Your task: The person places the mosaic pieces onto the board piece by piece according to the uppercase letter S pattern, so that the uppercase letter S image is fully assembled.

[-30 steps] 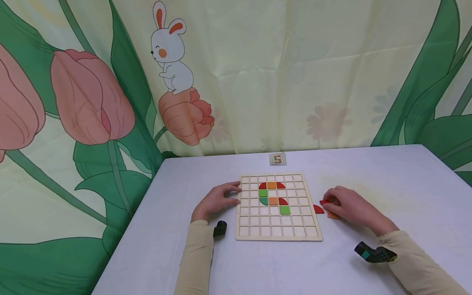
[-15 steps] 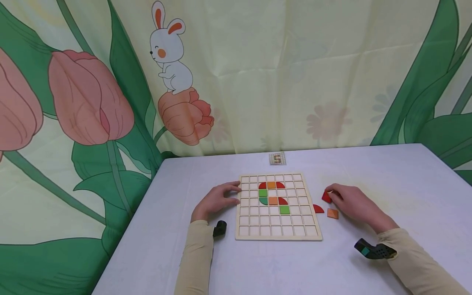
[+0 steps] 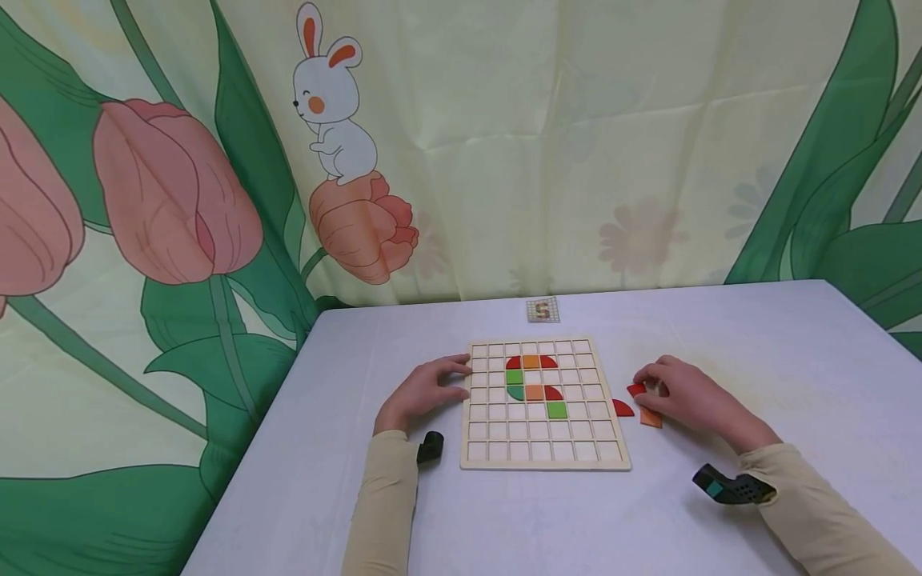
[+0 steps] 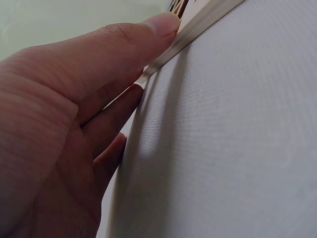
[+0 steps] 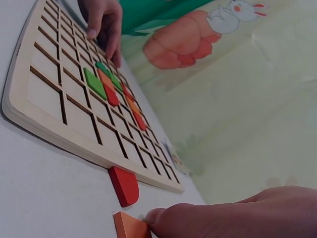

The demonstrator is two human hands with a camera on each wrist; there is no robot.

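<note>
- Board (image 3: 539, 430) lies on the white table (image 3: 461, 520) in the head view, coloured pieces (image 3: 534, 393) set in its grid. The left hand (image 3: 425, 390) rests at its left edge; off its right edge, the right hand (image 3: 691, 396) pinches a red piece (image 3: 635, 390) between thumb and fingers.
- From the left wrist, the left thumb touches the board's wooden rim, fingers loosely extended, grip released.
- From the right wrist, a rounded red piece (image 5: 125, 187) lies against the board; the right thumb is just beside an orange square (image 5: 131, 227).
</note>
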